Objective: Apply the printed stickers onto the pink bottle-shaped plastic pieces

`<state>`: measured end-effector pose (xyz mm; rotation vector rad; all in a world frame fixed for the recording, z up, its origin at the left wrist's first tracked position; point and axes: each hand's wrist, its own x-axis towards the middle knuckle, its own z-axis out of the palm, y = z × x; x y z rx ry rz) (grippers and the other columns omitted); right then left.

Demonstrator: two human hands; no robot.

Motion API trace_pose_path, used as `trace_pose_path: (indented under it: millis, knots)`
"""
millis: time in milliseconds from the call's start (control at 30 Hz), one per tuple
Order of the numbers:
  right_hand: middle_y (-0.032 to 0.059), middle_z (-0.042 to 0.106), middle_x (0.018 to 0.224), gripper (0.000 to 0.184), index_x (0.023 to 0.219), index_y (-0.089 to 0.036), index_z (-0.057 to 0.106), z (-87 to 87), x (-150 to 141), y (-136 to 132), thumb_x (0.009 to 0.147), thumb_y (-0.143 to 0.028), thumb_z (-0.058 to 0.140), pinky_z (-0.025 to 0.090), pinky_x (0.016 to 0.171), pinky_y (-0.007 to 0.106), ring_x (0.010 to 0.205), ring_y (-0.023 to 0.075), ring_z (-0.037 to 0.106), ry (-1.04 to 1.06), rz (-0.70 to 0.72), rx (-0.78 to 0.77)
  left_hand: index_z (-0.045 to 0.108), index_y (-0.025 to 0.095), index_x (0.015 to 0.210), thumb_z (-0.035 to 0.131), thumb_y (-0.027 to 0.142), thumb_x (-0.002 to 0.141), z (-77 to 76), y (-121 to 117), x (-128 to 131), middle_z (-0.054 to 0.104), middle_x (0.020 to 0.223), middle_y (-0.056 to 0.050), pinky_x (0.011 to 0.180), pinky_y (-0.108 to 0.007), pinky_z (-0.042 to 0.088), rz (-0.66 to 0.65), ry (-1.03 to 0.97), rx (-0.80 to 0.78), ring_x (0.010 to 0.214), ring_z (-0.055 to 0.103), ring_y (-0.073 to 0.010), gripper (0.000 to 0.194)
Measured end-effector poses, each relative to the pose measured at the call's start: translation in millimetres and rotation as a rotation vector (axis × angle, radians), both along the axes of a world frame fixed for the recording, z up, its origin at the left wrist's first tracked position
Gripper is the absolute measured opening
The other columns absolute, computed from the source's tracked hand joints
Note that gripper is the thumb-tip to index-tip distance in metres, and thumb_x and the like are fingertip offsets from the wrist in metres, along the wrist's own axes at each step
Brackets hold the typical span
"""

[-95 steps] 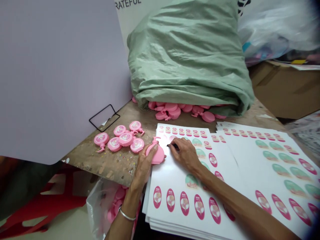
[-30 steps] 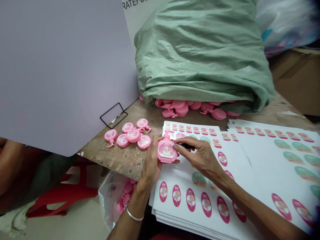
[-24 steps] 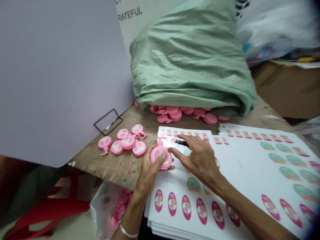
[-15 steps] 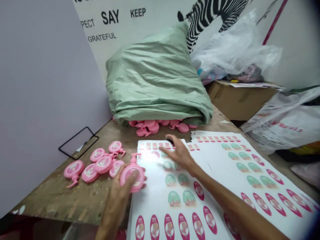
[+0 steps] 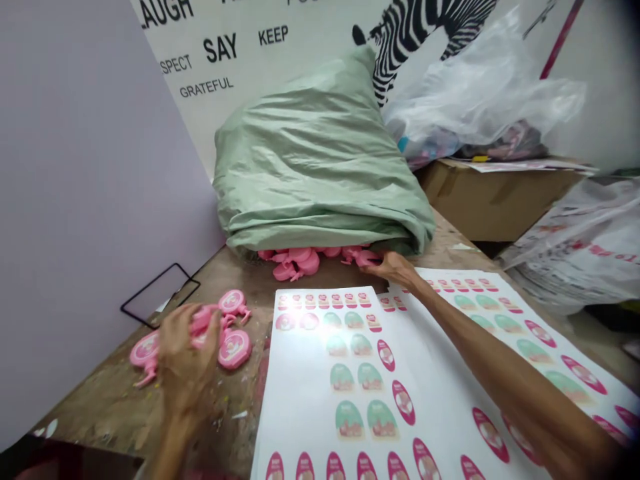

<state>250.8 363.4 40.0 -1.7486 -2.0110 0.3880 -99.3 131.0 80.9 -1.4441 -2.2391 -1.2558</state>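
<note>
Left hand (image 5: 187, 350): fingers (image 5: 203, 327) curl down over labelled pink bottles (image 5: 233, 349) at lower left; whether they pinch one, I cannot tell.
Right hand (image 5: 395, 268): fingers (image 5: 376, 264) lie extended, close together, at unlabelled pink bottles (image 5: 297, 263) heaped under a green sack (image 5: 320, 167).
Worktop (image 5: 115, 407): scuffed wood, carrying printed sticker sheets (image 5: 325, 393) at lower centre and right.
Room: lilac board (image 5: 90, 200) at left, lettered zebra wall (image 5: 425, 40) behind, cardboard box (image 5: 493, 203) and plastic bags (image 5: 480, 87) at upper right.
</note>
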Motion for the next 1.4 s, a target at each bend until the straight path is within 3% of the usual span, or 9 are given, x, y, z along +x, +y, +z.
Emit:
trace_pose_path:
  millis: [100, 200, 267, 333, 467, 600, 833, 1200, 1400]
  knots:
    - [0.0118, 0.071, 0.093, 0.062, 0.103, -0.014, 0.064, 6.4, -30, -55, 0.068, -0.065, 0.069, 0.051, 0.065, 0.033, 0.081, 0.0253, 0.068, 0.099, 0.098, -0.055, 0.063, 0.017, 0.108, 0.057, 0.043, 0.085, -3.4, 12, 64, 0.066, 0.110, -0.012, 0.089, -0.038, 0.049, -0.363, -0.572, -0.123, 0.099, 0.062, -0.0243, 0.036]
    - [0.0096, 0.071, 0.096, 0.056, 0.108, -0.017, 0.060, 14.0, -67, -125, 0.073, -0.060, 0.067, 0.051, 0.061, 0.028, 0.079, 0.0204, 0.068, 0.291, 0.235, -0.163, 0.058, 0.019, 0.124, 0.060, 0.045, 0.085, -13.6, 21, 114, 0.065, 0.119, -0.011, 0.089, -0.034, 0.051, -0.611, -1.044, -0.201, 0.104, 0.064, -0.0235, 0.047]
    - [0.0066, 0.071, 0.092, 0.050, 0.110, -0.019, 0.057, 18.4, -85, -158, 0.075, -0.053, 0.068, 0.051, 0.064, 0.028, 0.078, 0.0187, 0.067, 0.434, 0.327, -0.248, 0.058, 0.019, 0.123, 0.063, 0.047, 0.083, -20.0, 21, 128, 0.063, 0.122, -0.011, 0.092, -0.033, 0.051, -0.562, -1.161, -0.139, 0.110, 0.062, -0.0243, 0.050]
    - [0.0050, 0.070, 0.092, 0.049, 0.115, -0.019, 0.054, 20.7, -91, -171, 0.078, -0.049, 0.066, 0.050, 0.066, 0.029, 0.077, 0.0171, 0.066, 0.476, 0.420, -0.288, 0.056, 0.019, 0.124, 0.062, 0.049, 0.083, -24.7, 16, 126, 0.062, 0.124, -0.013, 0.090, -0.032, 0.053, -0.479, -1.212, -0.077, 0.109, 0.063, -0.0240, 0.051]
    - [0.0023, 0.068, 0.080, 0.028, 0.108, -0.020, 0.055, 12.2, -87, -150, 0.094, -0.042, 0.043, 0.043, 0.061, 0.029, 0.064, 0.0156, 0.059, 0.228, 0.345, -0.085, 0.050, 0.016, 0.122, 0.067, 0.048, 0.079, -32.6, 10, 99, 0.068, 0.107, -0.014, 0.060, -0.031, 0.059, -0.463, -1.344, -0.101, 0.072, 0.070, -0.0194, 0.057]
    - [0.0066, 0.067, 0.078, 0.015, 0.084, -0.021, 0.057, -9.8, -90, -127, 0.090, -0.030, 0.047, 0.037, 0.068, 0.032, 0.075, 0.0216, 0.058, 0.055, 0.321, 0.115, 0.056, 0.013, 0.108, 0.075, 0.045, 0.070, -39.9, 13, 88, 0.068, 0.085, -0.009, 0.044, -0.024, 0.054, -0.491, -1.360, -0.237, 0.056, 0.068, -0.0179, 0.053]
    - [0.0087, 0.067, 0.083, 0.016, 0.080, -0.020, 0.058, -27.6, -94, -129, 0.090, -0.026, 0.047, 0.034, 0.076, 0.035, 0.080, 0.0226, 0.053, 0.019, 0.376, 0.195, 0.059, 0.010, 0.110, 0.073, 0.047, 0.072, -39.8, 13, 95, 0.066, 0.078, -0.006, 0.047, -0.026, 0.056, -0.489, -1.326, -0.288, 0.056, 0.069, -0.0194, 0.054]
    - [0.0047, 0.063, 0.072, 0.018, 0.073, -0.021, 0.055, -20.2, -96, -126, 0.081, -0.036, 0.062, 0.040, 0.070, 0.033, 0.071, 0.0197, 0.053, 0.130, 0.356, 0.218, 0.058, 0.011, 0.115, 0.073, 0.047, 0.073, -43.2, 14, 91, 0.065, 0.078, -0.006, 0.048, -0.027, 0.057, -0.522, -1.306, -0.303, 0.055, 0.068, -0.0185, 0.058]
    - [-0.0002, 0.059, 0.070, 0.023, 0.074, -0.021, 0.053, -11.0, -89, -138, 0.080, -0.042, 0.063, 0.042, 0.061, 0.027, 0.063, 0.0144, 0.053, 0.413, 0.302, 0.096, 0.061, 0.011, 0.111, 0.069, 0.046, 0.077, -41.5, 13, 92, 0.064, 0.075, -0.004, 0.051, -0.025, 0.056, -0.562, -1.326, -0.225, 0.054, 0.063, -0.0131, 0.049]
